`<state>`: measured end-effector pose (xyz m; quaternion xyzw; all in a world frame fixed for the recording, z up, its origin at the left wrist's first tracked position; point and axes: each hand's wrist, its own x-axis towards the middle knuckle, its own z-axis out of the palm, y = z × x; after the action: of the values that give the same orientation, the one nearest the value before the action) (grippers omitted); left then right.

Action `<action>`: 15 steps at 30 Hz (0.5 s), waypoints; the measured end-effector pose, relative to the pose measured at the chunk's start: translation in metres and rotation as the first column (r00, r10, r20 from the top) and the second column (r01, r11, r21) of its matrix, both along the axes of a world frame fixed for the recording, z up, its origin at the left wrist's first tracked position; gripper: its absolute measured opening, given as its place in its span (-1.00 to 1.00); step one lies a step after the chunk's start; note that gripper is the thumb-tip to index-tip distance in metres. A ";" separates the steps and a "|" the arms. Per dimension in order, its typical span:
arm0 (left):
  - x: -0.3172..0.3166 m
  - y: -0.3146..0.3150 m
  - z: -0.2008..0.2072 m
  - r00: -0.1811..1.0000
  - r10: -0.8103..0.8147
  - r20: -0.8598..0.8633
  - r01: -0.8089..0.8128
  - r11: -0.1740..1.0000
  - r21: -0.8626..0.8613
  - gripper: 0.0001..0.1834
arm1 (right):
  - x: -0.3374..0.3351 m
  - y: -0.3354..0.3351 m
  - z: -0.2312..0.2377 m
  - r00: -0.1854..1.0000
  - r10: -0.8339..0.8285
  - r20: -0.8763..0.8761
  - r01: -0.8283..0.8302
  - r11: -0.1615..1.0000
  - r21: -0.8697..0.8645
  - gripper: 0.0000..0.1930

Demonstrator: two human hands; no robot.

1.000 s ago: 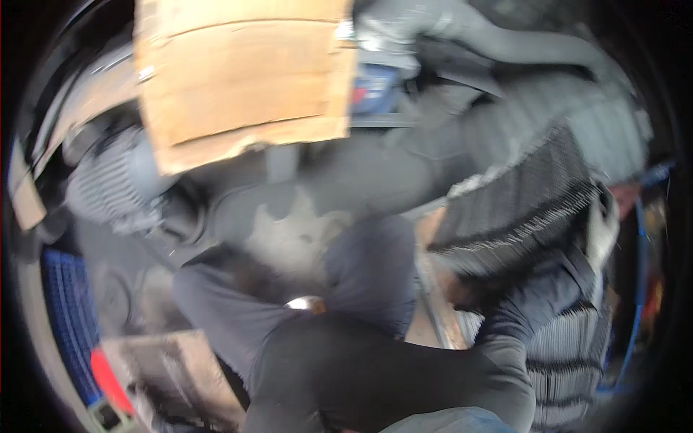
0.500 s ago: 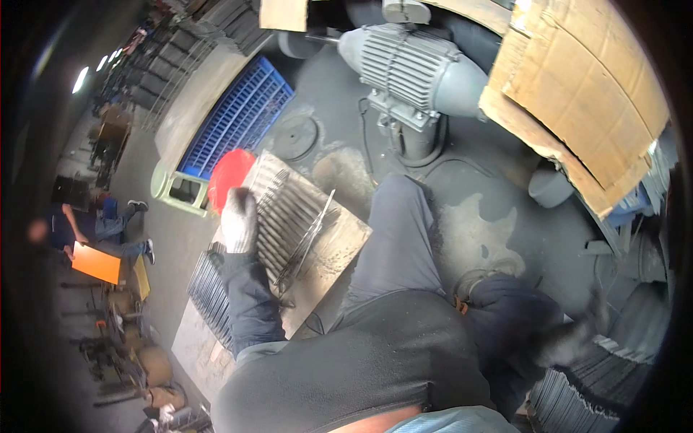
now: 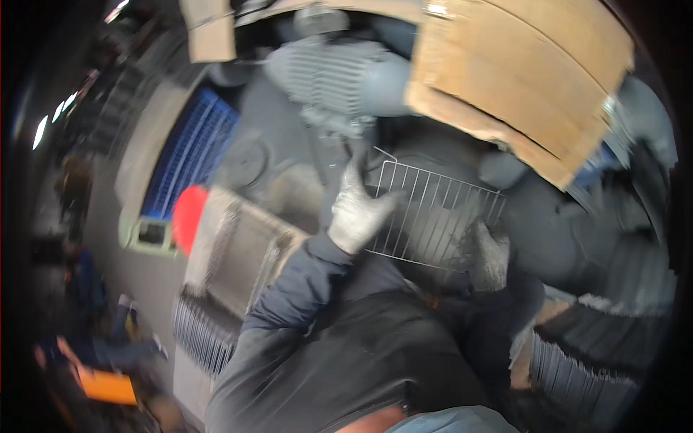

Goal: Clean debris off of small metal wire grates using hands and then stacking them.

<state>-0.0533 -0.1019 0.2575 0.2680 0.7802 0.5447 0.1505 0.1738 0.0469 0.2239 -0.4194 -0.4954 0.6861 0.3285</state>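
Observation:
A thin wire rack (image 3: 426, 216) with parallel bars is held up in front of my knees, below the grey motor. My right hand (image 3: 491, 258), in a pale glove, is closed on the rack's right end; its fingertips are blurred. At the left end, my gloved left hand (image 3: 359, 213) has its fingers and thumb spread, the thumb overlapping the wires. Left of that arm, a wooden board (image 3: 292, 234) carries a pile of metal wire pieces (image 3: 249, 249), too smeared to make out singly.
A grey motor (image 3: 328, 79) stands ahead, with cardboard sheets (image 3: 520, 79) at the upper right. Dark ribbed stacks stand at lower left (image 3: 206, 332) and lower right (image 3: 577, 368). A red disc (image 3: 190, 218) and blue crate (image 3: 189, 151) are left. A person (image 3: 94, 361) holds an orange sheet.
My left hand has left the pile on the board and moved right to the rack. My right hand has come up from the lower-right stack and holds the rack. The view has swung.

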 end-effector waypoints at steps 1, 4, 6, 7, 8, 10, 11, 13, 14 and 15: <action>0.002 0.012 -0.025 0.924 -0.173 0.341 0.172 0.985 0.034 -0.18 | 0.015 0.009 -0.010 0.998 -0.060 0.006 0.060 0.998 -0.009 -0.86; 0.046 0.065 -0.051 0.771 -0.358 0.527 0.406 0.913 0.026 -0.52 | 0.074 0.048 -0.036 0.970 -0.082 0.230 0.063 0.994 0.087 -0.75; 0.064 0.103 -0.085 0.602 -0.426 0.675 0.478 0.870 0.123 -0.58 | 0.102 0.063 -0.042 0.987 -0.158 0.036 0.157 0.987 0.031 -0.72; 0.069 0.118 -0.099 0.589 -0.435 0.681 0.490 0.862 0.127 -0.58 | 0.105 0.066 -0.022 0.979 -0.203 0.036 0.205 0.976 -0.076 -0.70; 0.073 0.131 -0.111 0.622 -0.443 0.646 0.558 0.829 0.031 -0.59 | 0.108 0.072 -0.024 0.976 -0.211 0.044 0.214 0.974 -0.077 -0.70; 0.080 0.144 -0.112 0.636 -0.473 0.610 0.636 0.769 -0.066 -0.60 | 0.115 0.084 -0.030 0.971 -0.234 0.050 0.238 0.967 -0.093 -0.71; 0.080 0.134 -0.110 0.623 -0.437 0.649 0.525 0.848 0.067 -0.64 | 0.108 0.083 -0.038 0.970 -0.242 0.018 0.243 0.966 -0.090 -0.75; 0.061 0.121 -0.114 0.628 -0.350 0.695 0.367 0.921 0.132 -0.72 | 0.077 0.080 -0.042 0.966 -0.194 0.169 0.205 0.977 -0.050 -0.79; 0.046 0.111 -0.120 0.650 -0.291 0.701 0.342 0.937 0.072 -0.75 | 0.058 0.077 -0.041 0.968 -0.132 0.214 0.166 0.975 -0.147 -0.81; 0.031 0.101 -0.110 0.619 -0.275 0.735 0.312 0.946 0.091 -0.77 | 0.041 0.074 -0.041 0.966 -0.062 0.252 0.126 0.961 -0.248 -0.84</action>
<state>-0.0220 -0.0007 0.1475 0.1447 0.6097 0.5560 0.5461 0.2148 0.1207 0.1831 -0.5628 -0.4162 0.6727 0.2398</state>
